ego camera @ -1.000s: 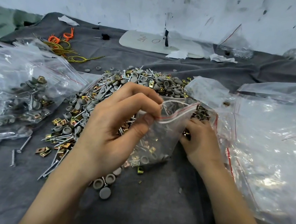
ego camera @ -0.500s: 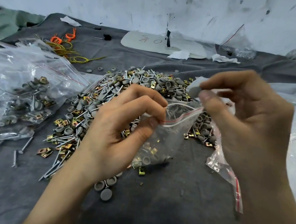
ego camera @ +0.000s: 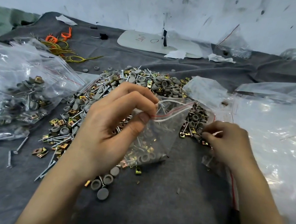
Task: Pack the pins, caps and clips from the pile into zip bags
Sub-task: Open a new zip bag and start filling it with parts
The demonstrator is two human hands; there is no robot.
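The left hand (ego camera: pixel 107 125) pinches the left corner of a small zip bag (ego camera: pixel 161 132) at its mouth, thumb pressed against the forefinger right on the red zip line. From that pinch the mouth gapes open to the right, and the bag hangs down and to the right of the fingers, its bottom resting on the grey cloth (ego camera: pixel 148 215). A small heap of brass clips, grey caps and a few pins lies in the bottom of the bag, below the thumb.

The pile (ego camera: pixel 147 81) of pins, caps and clips spreads behind and to both sides of this grip; part of it is hidden by the left hand and part shows through the bag. The right hand (ego camera: pixel 228 141) is to the right of the bag, apart from it, with its fingers curled and its fingertips down on the pile's right edge. Whether they hold a piece there cannot be told.

A few loose caps (ego camera: pixel 103 185) lie just beside the left wrist, on the near side of the pinch. Filled bags (ego camera: pixel 14 90) lie well to the left of the left hand, with stray pins (ego camera: pixel 20 145) in front of them. Large clear plastic bags (ego camera: pixel 273 128) lie right of the right hand.
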